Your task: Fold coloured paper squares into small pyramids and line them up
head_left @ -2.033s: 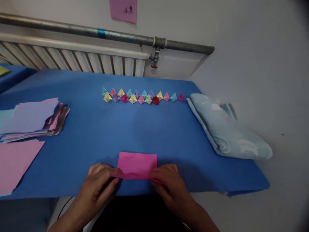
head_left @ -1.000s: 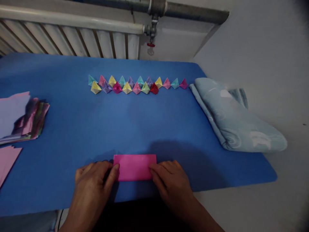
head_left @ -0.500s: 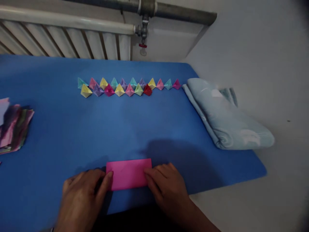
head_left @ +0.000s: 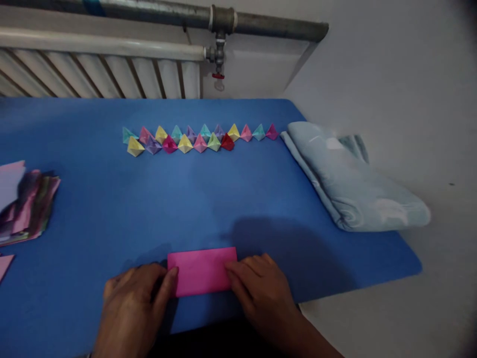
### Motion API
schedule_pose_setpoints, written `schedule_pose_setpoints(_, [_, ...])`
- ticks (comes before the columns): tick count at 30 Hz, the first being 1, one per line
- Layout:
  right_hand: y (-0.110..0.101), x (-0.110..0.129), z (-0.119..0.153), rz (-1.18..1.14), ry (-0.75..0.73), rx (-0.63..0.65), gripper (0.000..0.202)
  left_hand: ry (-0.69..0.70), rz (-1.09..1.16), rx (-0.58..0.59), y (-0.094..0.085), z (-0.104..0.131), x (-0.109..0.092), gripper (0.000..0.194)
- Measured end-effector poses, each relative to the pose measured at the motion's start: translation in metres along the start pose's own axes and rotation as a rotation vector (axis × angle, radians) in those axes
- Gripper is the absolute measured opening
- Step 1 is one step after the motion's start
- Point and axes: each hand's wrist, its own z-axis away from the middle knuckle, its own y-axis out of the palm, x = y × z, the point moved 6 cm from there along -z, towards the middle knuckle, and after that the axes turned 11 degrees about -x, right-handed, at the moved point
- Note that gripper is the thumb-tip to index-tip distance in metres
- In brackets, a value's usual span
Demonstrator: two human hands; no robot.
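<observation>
A bright pink sheet of paper [head_left: 203, 272], folded into a rectangle, lies near the front edge of the blue table [head_left: 156, 209]. At its left end my left hand [head_left: 136, 301] pinches the paper between thumb and fingers. The right end is gripped by my right hand [head_left: 261, 288], with thumb and forefinger on its edge. Farther back, several small folded paper shapes [head_left: 185, 143] in yellow, purple, pink, red, green and teal stand in two rows.
A stack of coloured paper [head_left: 28, 209] sits at the left, with a pink paper corner [head_left: 4, 264] below it. A folded pale blue cloth [head_left: 354, 184] rests on the right edge by the wall. Behind the table are a white radiator [head_left: 112, 74] and a valve [head_left: 218, 59].
The view has shifted slightly, bringing more of the paper stack and a pink corner into sight at the left. Both hands keep their hold on the pink paper.
</observation>
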Motion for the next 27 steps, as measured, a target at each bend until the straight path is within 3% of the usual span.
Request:
schedule_pose_setpoints(13, [0.001, 0.000, -0.001, -0.001, -0.005, -0.025, 0.025, 0.007, -0.105, 0.011, 0.000, 0.002, -0.003, 0.040])
schedule_pose_setpoints(15, [0.002, -0.001, 0.000, 0.003, 0.000, -0.023, 0.025, 0.013, -0.184, -0.041, -0.002, 0.002, -0.003, 0.036])
schedule_pose_setpoints(17, [0.002, -0.001, 0.000, 0.015, -0.001, -0.023, 0.025, 0.084, -0.241, -0.145, -0.005, 0.001, -0.007, 0.032])
schedule_pose_setpoints(19, [0.002, -0.001, 0.001, 0.031, -0.003, -0.018, 0.026, 0.255, -0.211, -0.183, -0.002, 0.002, -0.017, 0.026])
schedule_pose_setpoints(22, [0.003, -0.001, 0.002, 0.053, -0.008, -0.008, 0.025, 0.461, -0.089, -0.086, 0.007, 0.004, -0.033, 0.029])
schedule_pose_setpoints(27, [0.005, 0.000, 0.003, 0.090, -0.026, -0.025, 0.022, 0.393, -0.102, -0.047, 0.005, 0.003, -0.050, 0.017])
